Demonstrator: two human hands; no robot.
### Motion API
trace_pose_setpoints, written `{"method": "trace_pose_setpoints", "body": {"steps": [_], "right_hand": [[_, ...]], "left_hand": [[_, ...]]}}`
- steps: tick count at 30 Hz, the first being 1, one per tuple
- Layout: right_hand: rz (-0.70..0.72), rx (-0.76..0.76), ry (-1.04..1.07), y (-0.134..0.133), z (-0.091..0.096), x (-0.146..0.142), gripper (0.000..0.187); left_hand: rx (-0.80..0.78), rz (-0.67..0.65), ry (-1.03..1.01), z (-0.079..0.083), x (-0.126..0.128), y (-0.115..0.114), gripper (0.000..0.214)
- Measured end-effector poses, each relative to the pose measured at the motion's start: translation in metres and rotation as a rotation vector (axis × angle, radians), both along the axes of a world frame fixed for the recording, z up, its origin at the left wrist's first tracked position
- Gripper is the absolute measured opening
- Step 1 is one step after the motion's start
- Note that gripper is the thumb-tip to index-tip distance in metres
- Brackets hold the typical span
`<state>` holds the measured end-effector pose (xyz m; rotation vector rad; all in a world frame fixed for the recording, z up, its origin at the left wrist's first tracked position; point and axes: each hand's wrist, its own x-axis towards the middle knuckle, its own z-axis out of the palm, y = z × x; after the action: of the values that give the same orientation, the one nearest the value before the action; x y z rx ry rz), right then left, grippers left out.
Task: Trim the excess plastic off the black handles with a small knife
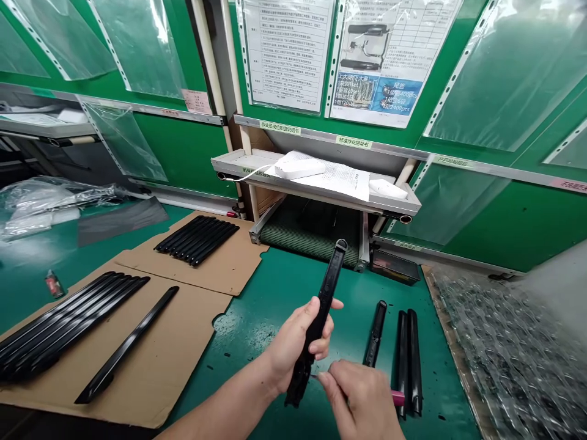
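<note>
My left hand [293, 342] is shut around a long black plastic bar [323, 308], which stands tilted with its looped end up. My right hand [358, 397] sits close to the bar's lower part, its fingertips pinched together. A thin, pale sliver may lie between them, but it is too small to identify. Just below that hand, a pink-handled object [398, 398] shows, partly hidden. Several similar black bars [402, 360] lie on the green mat [293, 293] to the right.
Two cardboard sheets [192, 256] on the left carry rows of black bars [197, 241]. Bubble wrap [504, 348] fills the right side. A small can [54, 284] stands far left. Ahead is a low shelf [312, 177] with papers and white boxes, below posted instruction sheets.
</note>
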<state>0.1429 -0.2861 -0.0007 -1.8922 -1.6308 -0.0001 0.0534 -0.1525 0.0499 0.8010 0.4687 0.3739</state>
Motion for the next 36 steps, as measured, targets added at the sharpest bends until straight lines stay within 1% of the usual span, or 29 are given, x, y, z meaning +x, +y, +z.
{"method": "trace_pose_setpoints", "body": {"steps": [1, 4, 5, 6, 7, 8, 9, 11, 13, 15, 17, 20, 22, 24, 29, 33, 36], "right_hand": [[0.055, -0.096, 0.170, 0.000, 0.003, 0.003, 0.044], [0.302, -0.382, 0.836, 0.003, 0.011, 0.012, 0.055], [0.373, -0.429, 1.020, 0.004, 0.012, 0.014, 0.056], [0.416, -0.442, 1.145, 0.006, 0.011, 0.015, 0.056], [0.436, -0.425, 1.198, 0.007, 0.010, 0.016, 0.056], [0.427, -0.384, 1.182, 0.007, 0.007, 0.016, 0.056], [0.390, -0.332, 1.107, 0.007, 0.005, 0.016, 0.055], [0.312, -0.255, 0.863, 0.007, 0.001, 0.016, 0.052], [0.222, -0.222, 0.614, 0.004, 0.000, 0.016, 0.044], [0.117, -0.185, 0.413, 0.001, 0.000, 0.014, 0.034], [0.030, -0.090, 0.239, -0.002, -0.004, 0.008, 0.028], [-0.054, 0.052, 0.033, -0.003, -0.014, -0.003, 0.027], [-0.111, 0.102, -0.039, -0.001, -0.023, -0.010, 0.028], [-0.125, 0.155, -0.067, 0.001, -0.030, -0.012, 0.026], [-0.037, 0.380, -0.118, 0.005, -0.042, -0.002, 0.006], [-0.023, 0.470, -0.244, 0.001, -0.049, 0.007, 0.019], [0.012, 0.526, -0.337, -0.001, -0.047, 0.014, 0.024]], "left_hand": [[0.005, -0.031, -0.003, 0.001, 0.000, -0.001, 0.042], [0.001, -0.115, -0.043, 0.008, 0.000, -0.004, 0.041], [0.006, -0.125, -0.059, 0.010, 0.001, -0.005, 0.041], [0.016, -0.127, -0.069, 0.012, 0.001, -0.005, 0.041], [0.027, -0.122, -0.075, 0.013, 0.002, -0.004, 0.041], [0.037, -0.113, -0.076, 0.014, 0.002, -0.003, 0.041], [0.041, -0.108, -0.071, 0.014, 0.002, -0.002, 0.041], [0.037, -0.104, -0.048, 0.012, 0.002, -0.001, 0.040], [0.032, -0.081, -0.026, 0.007, 0.002, 0.000, 0.040], [0.015, -0.021, -0.021, 0.002, 0.003, 0.000, 0.039], [-0.015, 0.051, -0.026, -0.001, 0.005, 0.001, 0.038], [-0.066, 0.117, -0.026, -0.004, 0.007, 0.001, 0.037], [-0.112, 0.143, -0.028, -0.006, 0.008, 0.000, 0.037], [-0.161, 0.163, -0.042, -0.008, 0.009, -0.001, 0.038], [-0.270, 0.167, -0.053, -0.012, 0.011, -0.004, 0.038], [-0.310, 0.162, -0.058, -0.012, 0.011, -0.001, 0.038], [-0.320, 0.165, -0.046, -0.013, 0.012, 0.001, 0.037]]}}
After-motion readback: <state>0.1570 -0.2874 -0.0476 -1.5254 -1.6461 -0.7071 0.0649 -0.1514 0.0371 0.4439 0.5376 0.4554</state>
